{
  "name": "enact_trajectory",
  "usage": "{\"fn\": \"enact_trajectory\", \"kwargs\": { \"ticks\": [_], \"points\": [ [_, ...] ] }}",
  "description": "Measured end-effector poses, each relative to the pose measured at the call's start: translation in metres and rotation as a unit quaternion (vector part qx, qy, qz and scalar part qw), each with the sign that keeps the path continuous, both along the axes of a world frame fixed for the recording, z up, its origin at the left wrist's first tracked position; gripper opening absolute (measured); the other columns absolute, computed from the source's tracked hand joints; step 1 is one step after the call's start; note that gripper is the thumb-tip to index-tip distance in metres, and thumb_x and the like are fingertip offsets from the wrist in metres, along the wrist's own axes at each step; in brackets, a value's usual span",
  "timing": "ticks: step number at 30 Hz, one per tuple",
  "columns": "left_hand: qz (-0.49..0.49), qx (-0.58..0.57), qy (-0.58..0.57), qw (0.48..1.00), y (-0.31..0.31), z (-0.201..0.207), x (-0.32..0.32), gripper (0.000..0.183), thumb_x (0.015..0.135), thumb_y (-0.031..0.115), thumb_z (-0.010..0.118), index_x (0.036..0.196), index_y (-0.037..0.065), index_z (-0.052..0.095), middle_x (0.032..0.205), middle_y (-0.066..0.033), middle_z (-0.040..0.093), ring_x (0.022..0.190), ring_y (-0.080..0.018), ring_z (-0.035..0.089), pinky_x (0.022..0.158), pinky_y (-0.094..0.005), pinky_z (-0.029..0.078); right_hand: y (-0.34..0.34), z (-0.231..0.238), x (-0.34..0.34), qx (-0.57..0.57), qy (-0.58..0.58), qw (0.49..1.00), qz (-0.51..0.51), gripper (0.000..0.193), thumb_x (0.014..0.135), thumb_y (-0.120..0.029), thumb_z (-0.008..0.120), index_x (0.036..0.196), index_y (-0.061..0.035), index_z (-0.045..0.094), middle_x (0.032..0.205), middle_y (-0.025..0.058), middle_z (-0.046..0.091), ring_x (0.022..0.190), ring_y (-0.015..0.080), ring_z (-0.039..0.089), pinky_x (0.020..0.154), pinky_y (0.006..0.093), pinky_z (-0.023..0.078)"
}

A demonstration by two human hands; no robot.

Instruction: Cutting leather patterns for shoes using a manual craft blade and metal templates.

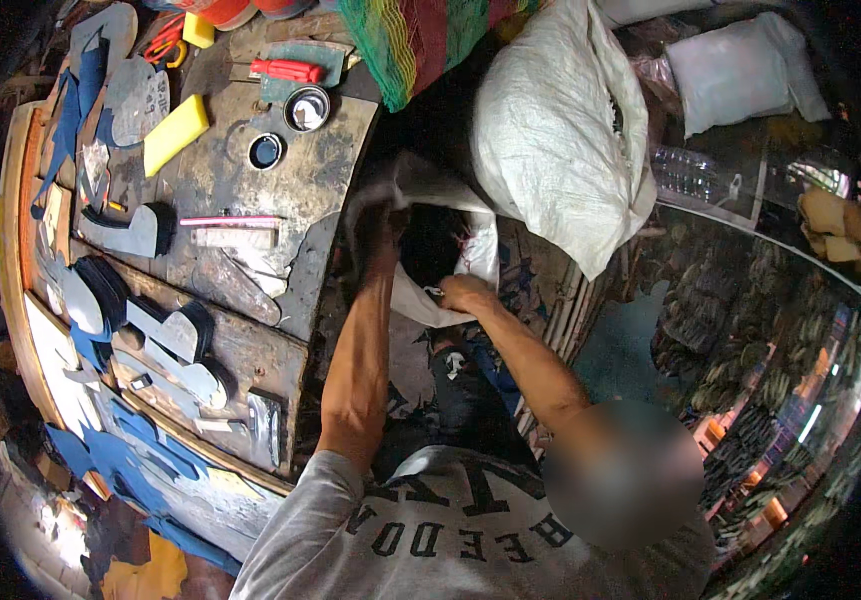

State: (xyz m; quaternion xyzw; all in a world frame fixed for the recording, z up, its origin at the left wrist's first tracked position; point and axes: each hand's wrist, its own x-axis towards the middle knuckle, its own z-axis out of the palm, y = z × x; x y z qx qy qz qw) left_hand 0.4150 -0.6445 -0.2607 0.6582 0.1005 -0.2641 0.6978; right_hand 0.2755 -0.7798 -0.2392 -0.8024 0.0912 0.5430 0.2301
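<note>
At the far left a worn workbench (345, 135) with a raised wooden edge fills that side. Cut blue pieces (120, 465) lie along its near part, and a flat grey sole-shaped piece (135, 100) lies toward its far corner. Just right of that piece sits a yellow block (175, 135), tilted on the bench. Nearer the person, a thin pink-and-white strip (230, 222) lies across the surface. A small round jar (266, 151) with dark contents stands near a wider metal-rimmed cup (307, 108), and a red-handled tool (288, 70) lies beyond the cup.

Past the bench's right edge, the left hand (382, 225) is at the left side of a white bag (488, 245); deep shadow covers its fingers, so how they grip cannot be told. The bag is in front of the person, between bench and sack, its mouth spread around a dark interior. The right hand (465, 293) is closed on the bag's near right rim.

Farther right, a large white woven sack (560, 120) bulges beside a green, yellow and red mesh (390, 45). Then come a clear plastic bottle (685, 175), a pale plastic packet (745, 75) and, rightmost, some tan pieces (835, 230).
</note>
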Motion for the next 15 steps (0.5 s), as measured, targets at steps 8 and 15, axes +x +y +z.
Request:
{"fn": "enact_trajectory", "kwargs": {
  "ticks": [8,15],
  "points": [
    [0.091,-0.129,-0.020,0.987,-0.025,0.029,0.037,0.027,0.101,0.020,0.050,0.118,0.002,0.060,0.120,-0.0118,0.061,0.113,-0.0250,0.059,0.096,-0.0368,0.048,0.003,0.052,-0.062,0.067,-0.350,0.887,-0.294,0.048,0.079,-0.001,0.064,0.126,-0.0052,0.060,0.098,0.0225,0.069,0.089,0.0364,0.069,0.075,0.0437,0.053],
    [-0.218,0.253,-0.409,0.849,0.014,0.049,-0.024,0.050,0.097,0.010,0.045,0.145,0.000,0.037,0.145,-0.0292,0.042,0.133,-0.0342,0.047,0.113,-0.0415,0.033,0.009,0.088,-0.047,0.082,-0.328,0.941,-0.020,0.034,0.081,-0.005,0.063,0.114,-0.0022,0.064,0.105,0.0217,0.066,0.091,0.0385,0.066,0.075,0.0458,0.053]
  ]
}}
